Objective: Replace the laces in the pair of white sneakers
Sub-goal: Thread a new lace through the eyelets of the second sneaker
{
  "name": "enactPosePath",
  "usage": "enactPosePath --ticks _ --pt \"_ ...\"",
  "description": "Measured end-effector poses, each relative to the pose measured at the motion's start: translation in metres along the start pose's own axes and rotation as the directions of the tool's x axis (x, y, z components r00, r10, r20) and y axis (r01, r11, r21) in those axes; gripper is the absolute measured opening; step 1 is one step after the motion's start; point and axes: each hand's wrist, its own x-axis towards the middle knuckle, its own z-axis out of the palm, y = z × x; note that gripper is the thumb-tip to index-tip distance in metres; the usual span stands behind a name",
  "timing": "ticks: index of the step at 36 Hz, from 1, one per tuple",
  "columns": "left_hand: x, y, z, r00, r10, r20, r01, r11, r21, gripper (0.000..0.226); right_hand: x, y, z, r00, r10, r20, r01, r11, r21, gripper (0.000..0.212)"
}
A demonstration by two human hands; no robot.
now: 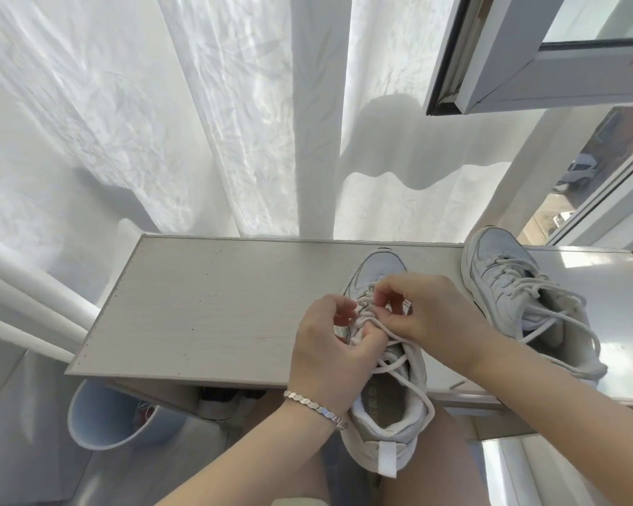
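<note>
Near sneaker (388,429): white, toe resting on the desk (198,304), heel overhanging the near edge above the person's lap.
Lace (406,374): white, threaded through the upper eyelets; one loose loop trails down past the collar.
Left hand (329,345): fingers curled at the sneaker's left side, grip narrow, thumb pinching the lace at a crossing.
Right hand (424,312): grip narrow, thumb and forefinger pinching the lace near the toe-end eyelets.
Far sneaker (519,297): on the desk to the right, toe pointing away, its own laces slack.
Bracelet (315,403): silver, on the left wrist.
Curtain (161,122): white, hanging behind the desk.
Bin (99,421): pale, below the desk's left end.
</note>
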Motion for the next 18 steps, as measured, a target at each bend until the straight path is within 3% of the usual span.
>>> enactPosePath --ticks 4,7,11,18 --pt "0.000 0.001 0.000 1.000 0.004 0.008 -0.004 1.000 0.019 0.049 0.008 -0.002 -0.007 0.987 0.155 0.039 -0.160 0.943 0.292 0.025" --pt "-0.001 0.001 0.000 1.000 0.006 0.007 -0.006 1.000 0.022 0.049 0.016 -0.001 -0.014 0.939 0.229 0.256 -0.324 0.838 0.439 0.023" --pt "0.000 0.002 0.001 1.000 0.011 0.006 -0.012 1.000 0.027 0.045 0.031 -0.003 -0.022 0.838 0.242 0.489 -0.448 0.817 0.363 0.022" --pt "0.000 0.003 0.000 0.999 0.001 0.054 -0.004 0.998 0.057 0.030 0.055 -0.004 -0.029 0.696 0.284 0.659 -0.509 0.843 0.175 0.023"
